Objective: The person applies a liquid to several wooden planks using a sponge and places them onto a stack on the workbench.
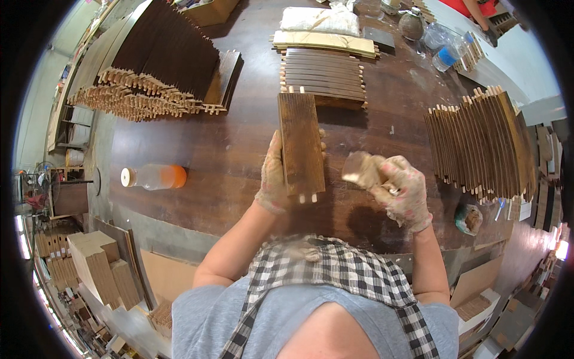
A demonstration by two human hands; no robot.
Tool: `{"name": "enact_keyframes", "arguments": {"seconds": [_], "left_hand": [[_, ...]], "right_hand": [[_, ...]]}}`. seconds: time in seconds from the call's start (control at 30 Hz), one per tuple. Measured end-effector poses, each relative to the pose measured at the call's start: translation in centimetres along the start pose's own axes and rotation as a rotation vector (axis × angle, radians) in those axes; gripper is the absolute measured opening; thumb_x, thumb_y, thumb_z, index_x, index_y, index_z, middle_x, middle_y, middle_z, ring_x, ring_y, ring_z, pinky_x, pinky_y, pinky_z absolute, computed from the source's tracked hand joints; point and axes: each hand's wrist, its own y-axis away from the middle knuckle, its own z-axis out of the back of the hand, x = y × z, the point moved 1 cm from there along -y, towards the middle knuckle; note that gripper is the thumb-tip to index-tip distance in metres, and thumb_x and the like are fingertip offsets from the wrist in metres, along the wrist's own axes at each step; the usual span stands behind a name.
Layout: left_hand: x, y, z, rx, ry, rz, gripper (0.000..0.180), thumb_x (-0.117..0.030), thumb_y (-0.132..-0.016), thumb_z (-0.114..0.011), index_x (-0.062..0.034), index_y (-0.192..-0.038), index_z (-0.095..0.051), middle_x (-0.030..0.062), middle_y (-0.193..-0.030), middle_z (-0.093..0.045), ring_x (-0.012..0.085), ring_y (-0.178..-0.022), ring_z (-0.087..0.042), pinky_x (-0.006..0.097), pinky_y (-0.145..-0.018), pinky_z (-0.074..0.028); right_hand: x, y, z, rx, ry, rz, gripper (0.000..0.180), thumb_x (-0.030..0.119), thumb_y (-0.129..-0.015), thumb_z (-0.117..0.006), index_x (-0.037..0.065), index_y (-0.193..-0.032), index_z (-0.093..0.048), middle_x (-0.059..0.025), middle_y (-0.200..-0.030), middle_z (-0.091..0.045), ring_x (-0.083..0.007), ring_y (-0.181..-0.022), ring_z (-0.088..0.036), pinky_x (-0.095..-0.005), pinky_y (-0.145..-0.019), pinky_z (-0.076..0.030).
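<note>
My left hand (273,179), in a stained thin glove, grips a dark brown wooden board (302,143) upright from its left side, with fingertips showing at the right edge. Pale dowels stick out of the board's top and bottom ends. To the right, my right hand (408,190), gloved in the same way, is closed around a crumpled brownish rag (363,169). The rag is blurred and held apart from the board. Just beyond the board lies a row of similar doweled boards (323,76).
A tall stack of doweled boards (161,54) stands at the far left, another row (481,146) at the right. A bottle with orange liquid (154,177) lies on the brown table (221,140). Water bottles (445,57) and a round jar (411,25) are at the far right.
</note>
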Motion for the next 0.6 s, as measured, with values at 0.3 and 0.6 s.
{"name": "enact_keyframes", "arguments": {"seconds": [0.3, 0.6], "left_hand": [[3.8, 0.9, 3.6, 0.303, -0.895, -0.246, 0.048, -0.033, -0.100, -0.048, -0.0083, -0.140, -0.044, 0.0082, -0.137, -0.054, 0.0211, -0.122, -0.054, 0.038, -0.108, -0.043], [2.0, 3.1, 0.3, 0.073, -0.043, 0.389, 0.058, -0.049, -0.105, -0.041, -0.0062, -0.143, -0.047, 0.0123, -0.130, -0.060, 0.0261, -0.106, -0.062, 0.041, -0.097, -0.051]], "right_hand": [[6.3, -3.8, -7.2, -0.219, -0.054, 0.454, 0.043, 0.028, -0.074, -0.074, 0.007, -0.110, -0.065, -0.0139, -0.104, -0.066, -0.0280, -0.085, -0.069, -0.0374, -0.070, -0.058], [-3.0, -12.1, -2.3, -0.584, -0.229, 0.124, 0.042, 0.014, -0.087, -0.073, 0.004, -0.124, -0.055, -0.0089, -0.102, -0.064, -0.0153, -0.074, -0.067, -0.0277, -0.061, -0.061]]}}
